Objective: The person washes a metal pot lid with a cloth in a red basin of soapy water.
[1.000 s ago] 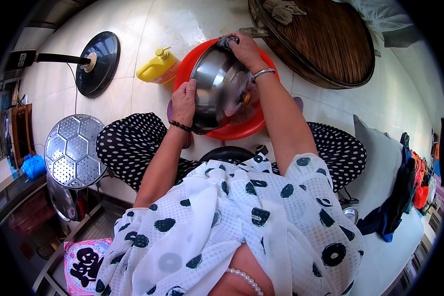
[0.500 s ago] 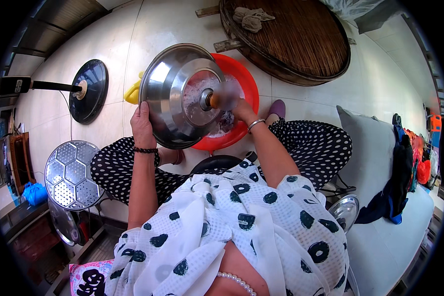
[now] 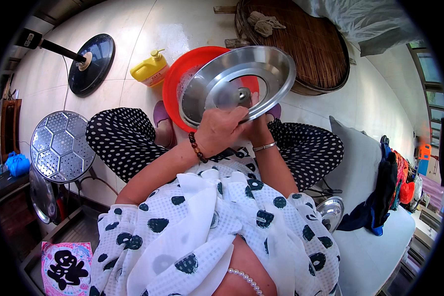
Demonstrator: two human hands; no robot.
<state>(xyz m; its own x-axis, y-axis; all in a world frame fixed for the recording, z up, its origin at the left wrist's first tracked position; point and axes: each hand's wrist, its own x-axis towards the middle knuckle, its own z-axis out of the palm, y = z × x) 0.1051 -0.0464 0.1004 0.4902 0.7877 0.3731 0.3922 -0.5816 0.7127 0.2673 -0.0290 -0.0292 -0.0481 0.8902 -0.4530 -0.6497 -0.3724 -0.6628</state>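
A steel pot lid (image 3: pixel 277 61) with a clear glass ring is tilted over a red plastic tub (image 3: pixel 170 93) on the floor. A round metal fitting shows at the lid's centre. My left hand (image 3: pixel 218 129), with a beaded bracelet on its wrist, is closed at the lid's near edge; its fingertips are partly hidden. Close beside it, my right hand (image 3: pixel 255 127), wearing a silver bangle, grips the lid, with some fingers behind the glass. A blurred patch covers the lid near the fitting. White suds show in the tub left of the lid.
A yellow pump jug (image 3: pixel 150 70) stands left of the tub. Behind is a large round woven basket (image 3: pixel 301 47) with a crumpled cloth (image 3: pixel 265 22). A perforated metal stool (image 3: pixel 62 143) and a black round stand base (image 3: pixel 92 69) are on the left; a grey cushion (image 3: pixel 352 153) on the right.
The pot lid has swung right and tilted, and its orange knob is out of sight. My left hand has moved from its left rim to its near edge, close to my right hand.
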